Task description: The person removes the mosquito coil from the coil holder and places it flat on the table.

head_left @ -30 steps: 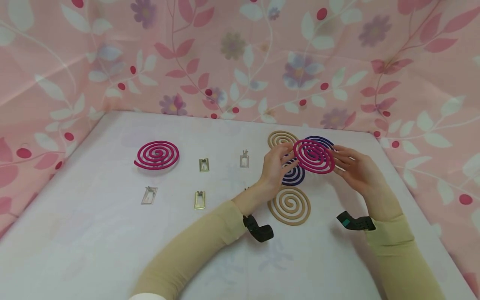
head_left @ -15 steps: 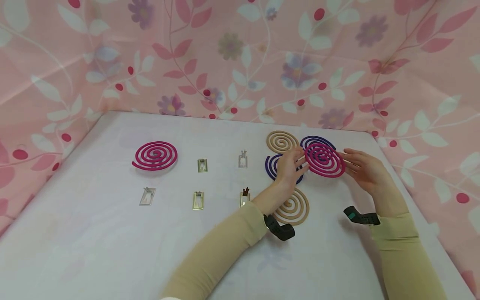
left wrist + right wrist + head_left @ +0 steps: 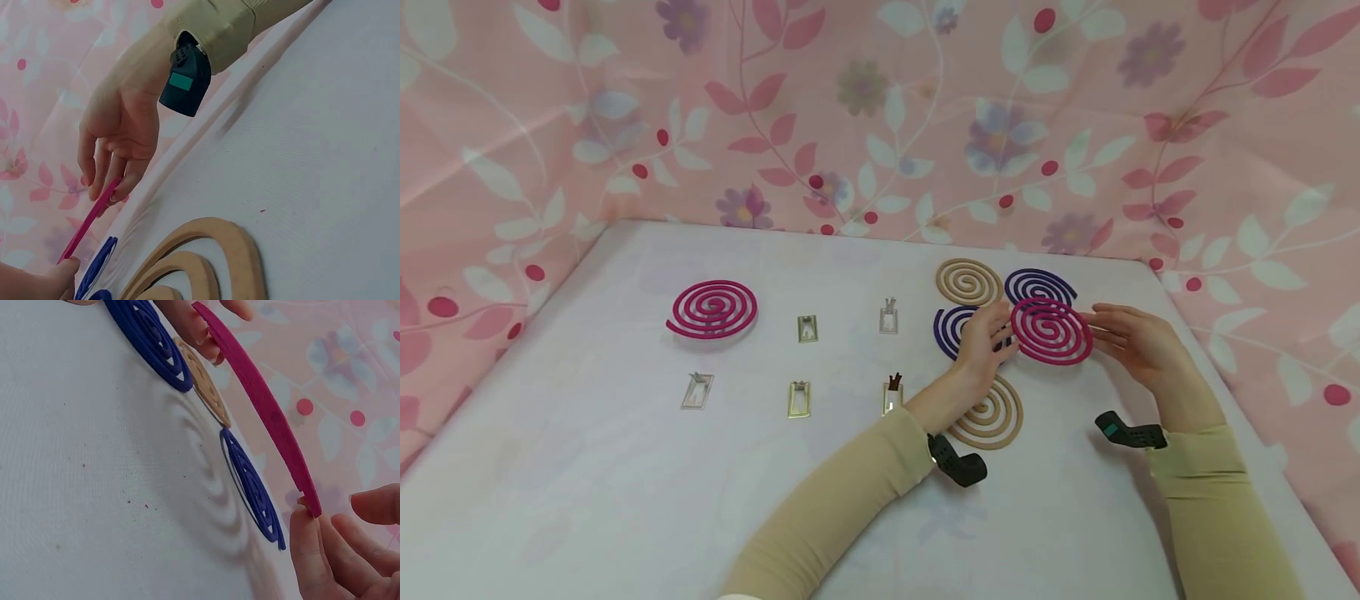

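Observation:
A pink mosquito coil [image 3: 1051, 332] is held in the air by its two opposite edges, over the right part of the table. My left hand [image 3: 977, 346] holds its left edge, and my right hand [image 3: 1138, 346] holds the right edge with the fingertips. From the right wrist view, the raised pink coil [image 3: 265, 415] appears edge-on and slightly bowed. Beneath and behind it lie two blue coils [image 3: 1037, 283], the nearer one partly covered by my left hand. Two tan coils [image 3: 967, 282] lie flat, one farther back and one nearer, partly behind my left wrist.
Another pink coil [image 3: 713, 308] sits raised on the left. Small metal coil stands are spread between: silver ones [image 3: 697, 390] and gold ones [image 3: 800, 399], with one [image 3: 892, 394] close to my left forearm. A floral cloth [image 3: 865, 125] hangs behind the white table [image 3: 587, 467].
Both hands have shifted to the right with the pink coil and come slightly nearer. The nearer blue coil and the stand by my left forearm show more than before.

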A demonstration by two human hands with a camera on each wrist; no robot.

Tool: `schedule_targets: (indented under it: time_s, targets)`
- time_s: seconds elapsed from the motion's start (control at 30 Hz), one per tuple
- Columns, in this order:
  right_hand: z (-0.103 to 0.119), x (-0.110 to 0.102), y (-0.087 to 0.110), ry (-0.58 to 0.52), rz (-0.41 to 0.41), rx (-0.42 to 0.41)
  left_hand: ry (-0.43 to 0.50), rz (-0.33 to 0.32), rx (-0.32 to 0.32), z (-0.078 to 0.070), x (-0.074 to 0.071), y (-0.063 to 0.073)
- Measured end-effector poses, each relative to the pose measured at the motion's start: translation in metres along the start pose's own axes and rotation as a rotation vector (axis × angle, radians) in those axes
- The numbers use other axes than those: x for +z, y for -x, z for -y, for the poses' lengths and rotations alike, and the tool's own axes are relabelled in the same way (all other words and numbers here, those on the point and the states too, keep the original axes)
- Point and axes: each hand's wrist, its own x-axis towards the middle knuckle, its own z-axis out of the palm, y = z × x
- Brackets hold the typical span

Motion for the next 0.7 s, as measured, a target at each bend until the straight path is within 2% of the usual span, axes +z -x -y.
schedule_targets:
  time_s: [0.2,0.4,0.7]
  targets:
    - [-0.003,0.0,-0.002,0.061,-0.024,0.012,-0.024,0.0,0.018,0.002,-0.001,0.002]
    - [-0.004,-0.005,-0.004,0.116,-0.001,0.02,-0.048,0.019,0.016,0.002,-0.002,0.003]
    - [-0.002,-0.014,-0.001,0.223,0.038,0.048,-0.072,0.031,-0.036,0.004,0.0,0.002]
